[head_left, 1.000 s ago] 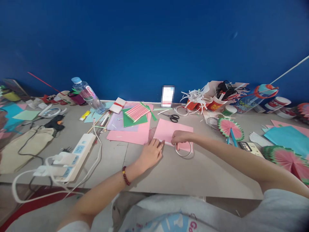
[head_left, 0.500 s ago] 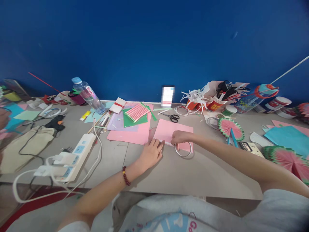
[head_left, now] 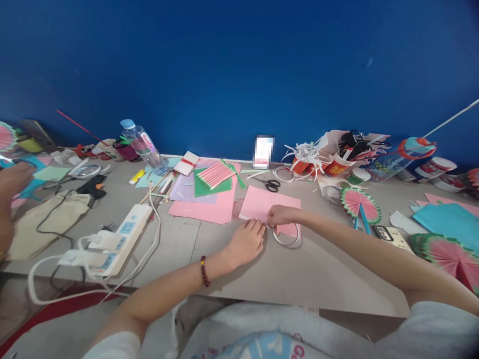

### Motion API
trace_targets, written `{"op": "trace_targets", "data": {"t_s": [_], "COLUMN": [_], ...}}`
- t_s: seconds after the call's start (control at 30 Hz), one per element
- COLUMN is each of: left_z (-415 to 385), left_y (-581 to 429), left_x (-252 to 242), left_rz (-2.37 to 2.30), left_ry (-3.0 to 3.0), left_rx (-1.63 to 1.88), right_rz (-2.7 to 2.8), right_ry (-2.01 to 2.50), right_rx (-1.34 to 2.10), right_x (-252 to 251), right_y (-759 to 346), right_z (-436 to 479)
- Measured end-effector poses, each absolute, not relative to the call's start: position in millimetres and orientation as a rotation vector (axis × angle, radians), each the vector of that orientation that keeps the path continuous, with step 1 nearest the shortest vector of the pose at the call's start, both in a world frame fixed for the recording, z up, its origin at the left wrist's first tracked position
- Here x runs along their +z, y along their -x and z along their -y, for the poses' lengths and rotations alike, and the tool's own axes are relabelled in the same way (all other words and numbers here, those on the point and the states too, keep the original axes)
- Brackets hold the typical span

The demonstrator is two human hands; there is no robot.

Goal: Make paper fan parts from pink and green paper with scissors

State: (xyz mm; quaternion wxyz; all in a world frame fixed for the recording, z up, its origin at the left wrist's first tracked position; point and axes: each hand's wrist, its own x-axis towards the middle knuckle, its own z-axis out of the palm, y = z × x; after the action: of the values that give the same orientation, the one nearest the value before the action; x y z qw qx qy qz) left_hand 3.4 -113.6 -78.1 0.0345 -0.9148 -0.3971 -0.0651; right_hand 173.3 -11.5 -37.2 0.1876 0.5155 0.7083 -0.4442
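Shifted rightward since a second ago, the left hand lies palm-down and unclenched, fingertips at the near edge of the smooth pink paper sheet. Just beside it, the right hand is pinched closed where a thin white tape ring overlaps that edge. Farther left, the clear plastic bottle bears red lettering, too blurred to read.

A dark-red bead bracelet sits behind the left hand; T-shirt pale, printed.
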Motion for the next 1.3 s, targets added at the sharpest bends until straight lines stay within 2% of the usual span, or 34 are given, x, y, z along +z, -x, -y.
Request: {"op": "trace_targets", "data": {"t_s": [0.37, 0.73, 0.93, 1.2, 1.3], "left_z": [115.0, 114.3, 115.0, 115.0, 115.4], "left_y": [-17.7, -17.2, -16.8, -18.8, -19.1], "left_x": [-87.9, -87.1, -85.9, -85.4, -84.5], "left_rz": [1.246, 1.196, 1.223, 1.264, 1.263], "left_ry": [2.821, 2.828, 2.842, 2.835, 2.834], "left_rx": [-0.209, -0.186, -0.239, -0.248, -0.259], "right_rz": [-2.136, -2.498, -2.770, -3.014, -3.026], "right_ry": [-1.281, -1.388, -1.394, -1.507, -1.665], "right_rx": [-1.403, -0.832, -0.529, -0.298, -0.372], "right_x": [-30.6, -22.9, -35.6, -58.3, -60.5], "right_y": [-195.2, -203.1, -213.5, -218.8, -215.2], "right_z": [20.2, 70.0, 93.4, 115.0, 125.6]}}
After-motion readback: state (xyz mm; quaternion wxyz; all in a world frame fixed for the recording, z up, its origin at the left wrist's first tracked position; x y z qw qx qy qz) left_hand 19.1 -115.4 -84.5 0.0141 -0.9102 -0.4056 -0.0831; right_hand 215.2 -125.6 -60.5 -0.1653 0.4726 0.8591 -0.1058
